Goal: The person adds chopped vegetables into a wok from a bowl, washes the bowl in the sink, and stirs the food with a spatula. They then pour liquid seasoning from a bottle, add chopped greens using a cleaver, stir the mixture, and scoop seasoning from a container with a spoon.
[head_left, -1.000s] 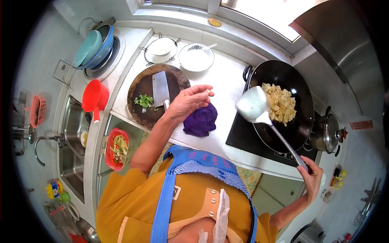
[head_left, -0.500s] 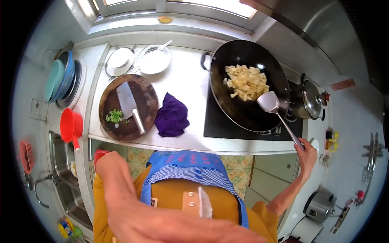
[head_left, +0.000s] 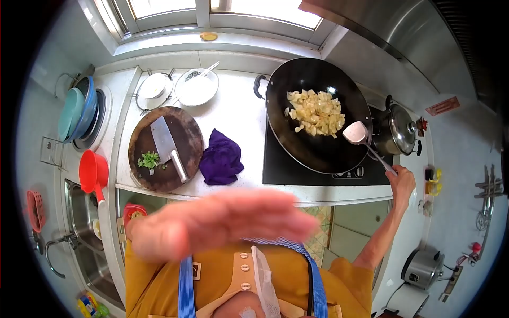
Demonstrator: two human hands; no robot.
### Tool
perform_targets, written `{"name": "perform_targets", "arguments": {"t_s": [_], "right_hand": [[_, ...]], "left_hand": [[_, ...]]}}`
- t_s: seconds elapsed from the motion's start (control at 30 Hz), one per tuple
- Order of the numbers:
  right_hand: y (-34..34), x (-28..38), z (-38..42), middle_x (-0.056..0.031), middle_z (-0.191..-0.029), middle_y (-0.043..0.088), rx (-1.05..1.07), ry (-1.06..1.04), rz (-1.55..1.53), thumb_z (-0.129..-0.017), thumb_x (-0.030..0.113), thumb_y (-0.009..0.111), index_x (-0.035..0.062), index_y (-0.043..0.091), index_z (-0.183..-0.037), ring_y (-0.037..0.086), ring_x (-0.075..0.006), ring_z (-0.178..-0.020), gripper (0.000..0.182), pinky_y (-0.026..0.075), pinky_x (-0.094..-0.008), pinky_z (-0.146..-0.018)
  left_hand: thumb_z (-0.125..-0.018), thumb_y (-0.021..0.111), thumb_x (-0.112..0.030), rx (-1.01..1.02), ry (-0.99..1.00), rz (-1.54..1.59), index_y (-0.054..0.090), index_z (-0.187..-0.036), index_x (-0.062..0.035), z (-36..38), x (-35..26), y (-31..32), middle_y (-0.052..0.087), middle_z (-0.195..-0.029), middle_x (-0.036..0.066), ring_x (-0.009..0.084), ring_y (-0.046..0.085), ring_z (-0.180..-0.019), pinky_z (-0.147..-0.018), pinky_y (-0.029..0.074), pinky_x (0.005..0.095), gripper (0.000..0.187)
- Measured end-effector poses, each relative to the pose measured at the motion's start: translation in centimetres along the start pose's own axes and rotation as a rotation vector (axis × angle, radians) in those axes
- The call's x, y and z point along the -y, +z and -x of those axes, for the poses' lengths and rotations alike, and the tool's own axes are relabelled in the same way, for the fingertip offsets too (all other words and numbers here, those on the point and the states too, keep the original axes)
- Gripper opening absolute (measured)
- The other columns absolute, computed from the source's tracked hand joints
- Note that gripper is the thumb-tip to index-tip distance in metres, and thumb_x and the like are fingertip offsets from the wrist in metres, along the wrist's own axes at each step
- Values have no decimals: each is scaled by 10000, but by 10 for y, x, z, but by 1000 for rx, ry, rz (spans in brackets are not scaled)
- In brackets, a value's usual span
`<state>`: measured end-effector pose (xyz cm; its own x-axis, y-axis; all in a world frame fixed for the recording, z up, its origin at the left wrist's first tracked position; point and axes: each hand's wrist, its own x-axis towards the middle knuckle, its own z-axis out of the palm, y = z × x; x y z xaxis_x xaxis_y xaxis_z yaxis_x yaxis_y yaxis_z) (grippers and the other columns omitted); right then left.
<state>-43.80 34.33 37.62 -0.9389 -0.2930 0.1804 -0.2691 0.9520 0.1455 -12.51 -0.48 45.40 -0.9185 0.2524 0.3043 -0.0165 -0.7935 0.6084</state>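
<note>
My right hand [head_left: 401,183] is closed round the handle of a metal spatula [head_left: 356,133]. The spatula's blade rests over the near right side of a black wok [head_left: 297,148]. Pale, glossy chopped pieces of food [head_left: 318,112] lie in a heap inside the wok. Large and blurred, my left hand [head_left: 222,220] is raised close to the camera, fingers stretched out to the right. Nothing shows in it, and it hides part of the counter edge and apron.
A cleaver [head_left: 167,140] and chopped greens [head_left: 149,160] lie on a round board [head_left: 185,127], beside a purple cloth [head_left: 221,159]. Behind are bowls [head_left: 197,90]. A lidded pot [head_left: 400,130] stands right of the wok. A red ladle [head_left: 94,170] sits near the sink [head_left: 85,212].
My left hand has come up in front of my chest into view. The spatula blade has drawn away from the food towards the wok's right side, still in my right hand.
</note>
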Motion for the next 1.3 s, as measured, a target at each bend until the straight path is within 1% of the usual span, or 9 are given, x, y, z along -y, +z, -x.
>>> {"name": "perform_targets", "arguments": {"t_s": [0.2,0.27,0.5,0.57,0.9,1.0,1.1,1.2,1.3], "right_hand": [[20,16,-20,-164,-806,645,111,-48,-98,-684,218,685,77,682,-900,620,-330,-760,258,479,-395,-682],[53,26,-28,-154,-785,645,65,-146,-237,-694,223,675,76,674,-916,619,-325,-741,266,476,-398,-664],[7,76,17,-95,-769,591,-223,-461,-234,-739,43,631,93,620,-1018,577,-300,-647,284,458,-361,-573],[-2,72,20,-97,-777,587,-217,-432,-264,-759,52,612,101,615,-1030,578,-302,-662,276,459,-364,-588],[75,93,-16,-105,-914,524,-391,-475,-43,-796,17,489,176,522,-1166,570,-307,-748,404,472,-414,-593],[102,92,32,-131,-989,521,-93,-390,-5,-800,23,492,168,448,-1247,566,-336,-790,472,469,-424,-612],[104,86,75,-164,-1044,491,-18,-435,-80,-704,17,651,101,409,-1281,489,-341,-941,631,401,-422,-791],[88,143,99,-157,-1024,538,-143,-610,-385,-701,11,658,85,540,-1170,506,-310,-937,489,411,-382,-817],[86,250,138,-105,-895,614,224,-812,-852,-808,74,587,86,615,-1065,588,-222,-823,259,457,-310,-754]], "left_hand": [[-963,175,-389,-396,199,-130,239,-1338,55,41,15,-52,382,-1302,270,372,373,-1233,-1042,275,467,584],[-967,232,-350,-611,239,-77,313,-1306,45,46,23,-65,420,-1289,238,324,420,-1210,-1029,317,407,527],[-944,362,-245,-719,234,-44,339,-1286,38,74,49,-94,427,-1284,224,318,431,-1200,-1022,338,411,445],[-903,473,-188,-774,260,-27,377,-1264,29,80,54,-98,457,-1251,229,320,453,-1179,-1005,364,412,432],[-866,527,-75,-965,43,-138,458,-1194,58,91,92,-125,554,-1142,196,244,577,-1024,-891,472,342,361],[-813,617,-89,-1047,24,-183,596,-1002,57,101,106,-132,648,-922,152,203,644,-833,-748,527,285,240],[-802,637,-87,-1094,74,-149,624,-897,28,117,123,-136,660,-807,123,159,648,-707,-658,527,249,150],[-797,652,-104,-1168,143,-156,638,-824,-7,139,132,-132,645,-700,85,110,606,-570,-531,487,206,102],[-789,678,-166,-1447,127,-324,609,-673,-67,171,140,-144,526,-491,-13,32,462,-404,-388,356,171,167]]}}
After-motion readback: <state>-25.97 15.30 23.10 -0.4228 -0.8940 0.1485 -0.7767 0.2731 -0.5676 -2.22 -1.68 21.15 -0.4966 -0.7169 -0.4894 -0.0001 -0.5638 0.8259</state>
